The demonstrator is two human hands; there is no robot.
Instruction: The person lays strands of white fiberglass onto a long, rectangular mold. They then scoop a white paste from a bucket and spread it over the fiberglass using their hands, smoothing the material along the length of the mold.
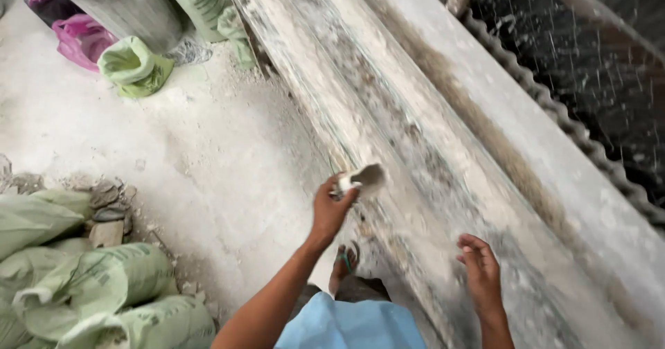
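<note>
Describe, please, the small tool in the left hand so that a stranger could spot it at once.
Find the long, dusty grey slab running up the frame. At its near edge the left hand grips a small pale tool with a blurred, broad end. It is the only thing held; the right hand is open.

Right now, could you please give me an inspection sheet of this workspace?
Surface: long slanted slab, streaked with pale plaster and dust.
Job's things: small plaster-caked tool, blurred.
Clutter: green sacks, stones, grey bucket, pink bag on the dusty floor.
Hands: left hand grips the tool; right hand open, empty, above the slab.
Cables: nothing seen.
Surroundings: corrugated sheet edge, dark netting beyond.
</note>
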